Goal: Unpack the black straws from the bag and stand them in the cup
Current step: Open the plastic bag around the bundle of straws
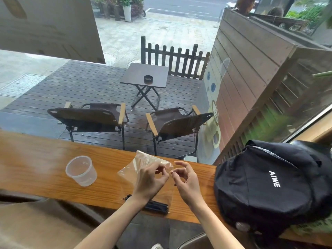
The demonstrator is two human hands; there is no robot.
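Observation:
A clear plastic bag (138, 165) lies on the wooden counter (36, 159), its near end holding a bundle of black straws (156, 207) by the counter's front edge. My left hand (150, 178) and my right hand (185, 178) are raised over the bag's far end, each pinching the thin plastic between thumb and fingertips, close together. My left forearm hides part of the straws. An empty translucent plastic cup (81, 170) stands upright to the left of the bag, well apart from both hands.
A black backpack (274, 184) takes up the right end of the counter, close to my right hand. Beyond the window are two folding chairs (89, 115), a small table (145, 75) and a wooden fence.

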